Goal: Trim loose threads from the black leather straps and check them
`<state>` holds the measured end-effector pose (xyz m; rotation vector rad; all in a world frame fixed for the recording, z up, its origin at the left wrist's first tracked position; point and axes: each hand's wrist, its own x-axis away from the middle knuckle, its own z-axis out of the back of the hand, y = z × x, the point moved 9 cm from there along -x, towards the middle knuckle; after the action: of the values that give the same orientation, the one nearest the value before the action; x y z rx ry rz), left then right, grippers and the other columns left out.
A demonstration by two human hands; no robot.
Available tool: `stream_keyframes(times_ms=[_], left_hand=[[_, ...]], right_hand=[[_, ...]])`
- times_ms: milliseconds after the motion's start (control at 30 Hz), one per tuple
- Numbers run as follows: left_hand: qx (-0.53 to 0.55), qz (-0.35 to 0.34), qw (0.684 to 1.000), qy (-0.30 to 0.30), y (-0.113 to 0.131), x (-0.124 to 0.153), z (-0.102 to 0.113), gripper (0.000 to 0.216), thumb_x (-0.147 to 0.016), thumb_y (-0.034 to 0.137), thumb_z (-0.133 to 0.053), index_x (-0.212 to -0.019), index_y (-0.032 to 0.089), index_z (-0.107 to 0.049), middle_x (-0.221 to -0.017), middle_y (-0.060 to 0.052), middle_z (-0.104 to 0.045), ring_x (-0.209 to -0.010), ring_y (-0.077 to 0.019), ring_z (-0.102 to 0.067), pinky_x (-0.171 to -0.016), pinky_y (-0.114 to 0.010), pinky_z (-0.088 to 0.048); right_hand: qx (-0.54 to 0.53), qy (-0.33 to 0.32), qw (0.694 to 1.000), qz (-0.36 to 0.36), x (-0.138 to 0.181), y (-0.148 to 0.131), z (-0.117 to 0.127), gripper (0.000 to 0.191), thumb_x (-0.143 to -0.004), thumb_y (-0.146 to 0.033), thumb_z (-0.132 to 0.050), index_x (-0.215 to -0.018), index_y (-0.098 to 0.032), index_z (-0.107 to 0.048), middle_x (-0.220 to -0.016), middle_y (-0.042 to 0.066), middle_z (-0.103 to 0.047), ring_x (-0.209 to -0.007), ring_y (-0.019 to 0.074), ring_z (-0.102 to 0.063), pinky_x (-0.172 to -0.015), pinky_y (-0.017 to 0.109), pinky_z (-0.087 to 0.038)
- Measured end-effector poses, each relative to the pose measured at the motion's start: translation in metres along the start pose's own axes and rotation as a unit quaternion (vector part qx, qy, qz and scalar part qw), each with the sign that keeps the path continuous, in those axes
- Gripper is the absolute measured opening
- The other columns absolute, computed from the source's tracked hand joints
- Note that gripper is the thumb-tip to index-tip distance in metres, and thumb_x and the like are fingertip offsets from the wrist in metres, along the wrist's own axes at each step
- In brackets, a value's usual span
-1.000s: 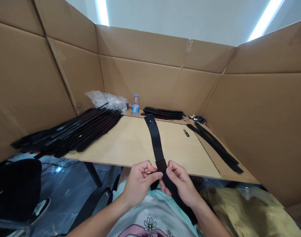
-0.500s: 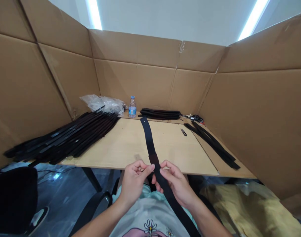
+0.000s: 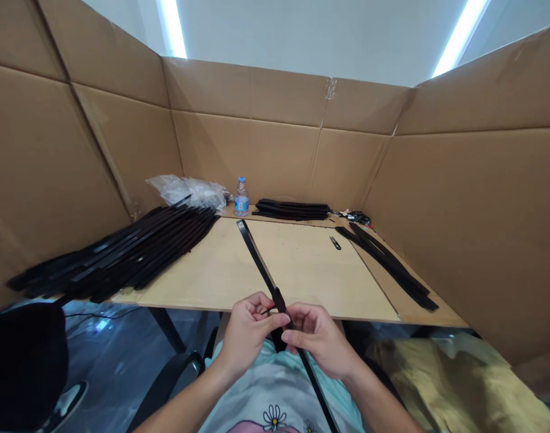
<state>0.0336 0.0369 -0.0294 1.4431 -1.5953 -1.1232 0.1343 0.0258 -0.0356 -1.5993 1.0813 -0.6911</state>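
A long black strap [image 3: 258, 257] runs from the middle of the table down past my lap, turned so that mostly its narrow edge shows. Partway along it is a dark brown band [image 3: 279, 299], just above my fingers. My left hand [image 3: 255, 322] pinches the strap right below this band, thumb on top. From the other side my right hand [image 3: 314, 331] grips the strap between thumb and fingers, close to the left fingertips. The strap's far end hangs over the table, and its lower end passes across my shirt.
Many black straps [image 3: 134, 249] are heaped at the left. Another stack [image 3: 293, 209] lies at the back beside a water bottle [image 3: 241, 197] and clear plastic bags [image 3: 191, 191]. Small thread snips [image 3: 335, 243] and two loose straps [image 3: 387, 264] lie at right. Cardboard walls [image 3: 279, 144] surround the table.
The strap has been rolled from its flat face onto its edge, and its far end has swung left. My right hand has shifted slightly left, closer to my left hand.
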Motion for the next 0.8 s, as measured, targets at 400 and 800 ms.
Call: stream_keyframes(times_ms=[400, 800], left_hand=[[-0.018, 0.001, 1.000, -0.008, -0.003, 0.002, -0.003, 0.043, -0.058, 0.042, -0.084, -0.059, 0.015, -0.050, -0.042, 0.009, -0.043, -0.038, -0.0027, -0.028, -0.039, -0.016, -0.017], [-0.055, -0.015, 0.998, -0.005, -0.005, 0.010, -0.008, 0.038, -0.063, 0.043, -0.080, -0.061, 0.016, -0.055, -0.048, 0.003, -0.054, -0.041, -0.0080, -0.042, -0.041, -0.020, -0.028]], right_hand=[[0.025, 0.028, 0.999, 0.013, 0.002, -0.007, 0.003, 0.041, -0.083, -0.049, -0.065, -0.074, -0.021, -0.037, -0.054, -0.004, -0.065, -0.031, 0.0035, -0.046, -0.030, 0.010, -0.035], [0.112, 0.098, 0.989, -0.008, 0.008, -0.007, 0.012, 0.046, -0.084, -0.061, -0.053, -0.068, -0.021, -0.039, -0.041, -0.008, -0.052, -0.025, 0.0035, -0.036, -0.025, 0.011, -0.024]])
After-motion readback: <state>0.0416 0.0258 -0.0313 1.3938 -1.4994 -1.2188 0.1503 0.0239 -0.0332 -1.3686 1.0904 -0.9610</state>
